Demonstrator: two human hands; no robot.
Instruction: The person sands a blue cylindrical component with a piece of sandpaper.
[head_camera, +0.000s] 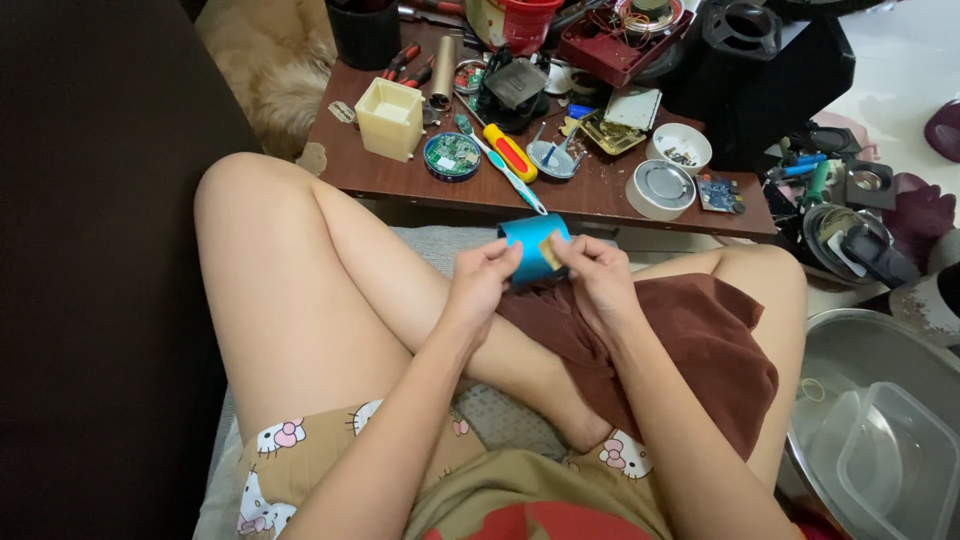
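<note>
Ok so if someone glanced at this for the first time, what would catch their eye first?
Probably the bright blue cylinder held up at the centre by both hands, the left hand and right hand pinching it over a brown cloth on the lap. Just beyond lies a low wooden table crowded with parts, including a red and yellow screwdriver and a round green circuit board. A metal basin with a clear plastic container sits at the lower right.

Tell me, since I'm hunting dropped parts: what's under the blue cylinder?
Under the blue cylinder, held by both hands, lies a brown cloth over the lap. Anything beneath the cloth is hidden.
</note>
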